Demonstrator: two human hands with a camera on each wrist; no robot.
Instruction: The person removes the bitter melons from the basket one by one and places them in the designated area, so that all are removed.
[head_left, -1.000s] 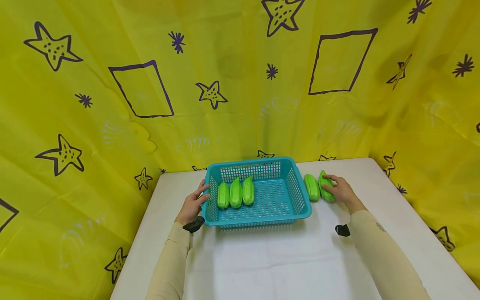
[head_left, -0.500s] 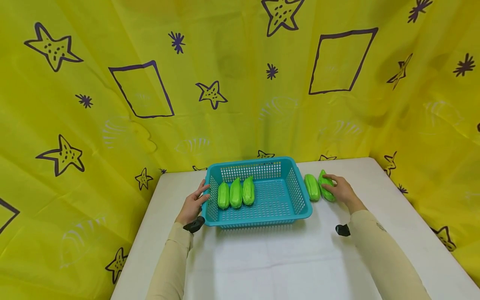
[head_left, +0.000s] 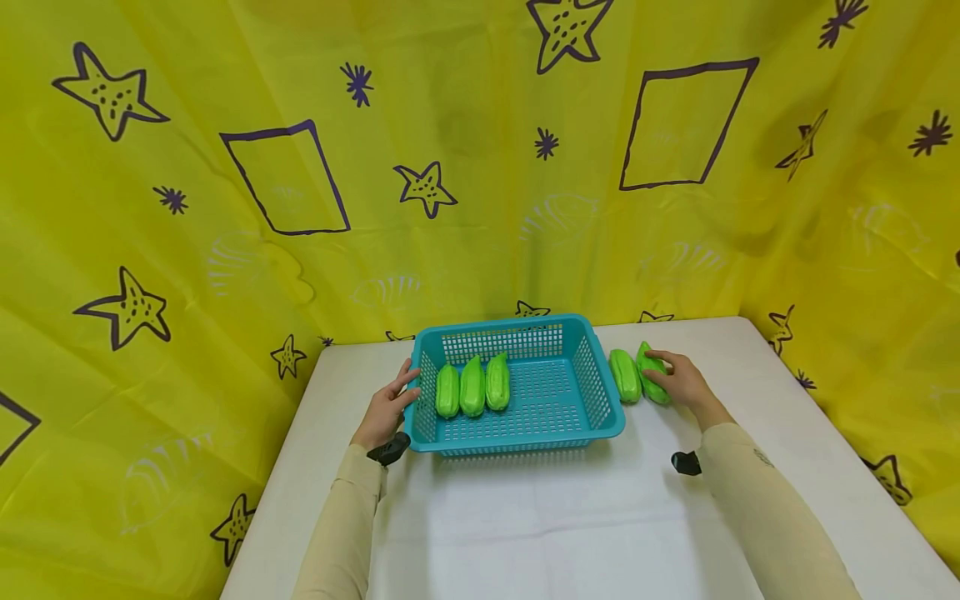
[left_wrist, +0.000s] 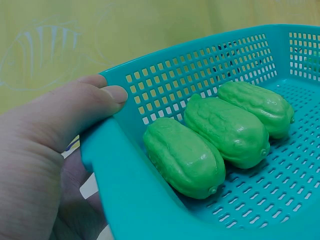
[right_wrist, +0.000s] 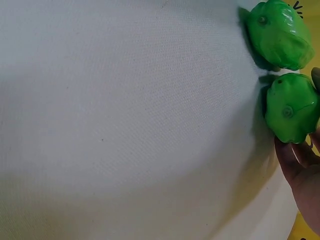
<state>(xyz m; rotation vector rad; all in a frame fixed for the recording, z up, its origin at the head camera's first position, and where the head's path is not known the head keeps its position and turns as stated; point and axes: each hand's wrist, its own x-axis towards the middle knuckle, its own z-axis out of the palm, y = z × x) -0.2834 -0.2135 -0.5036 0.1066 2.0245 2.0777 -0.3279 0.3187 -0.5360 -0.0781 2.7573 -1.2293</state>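
Three green vegetables lie side by side in the blue basket; this part seems done. Two are left outside, right of it: one free vegetable on the table, one outer vegetable held in the right hand between thumb and fingers. The left hand grips the basket.

3 vegetables lie left in the basket, 2 others right of it.
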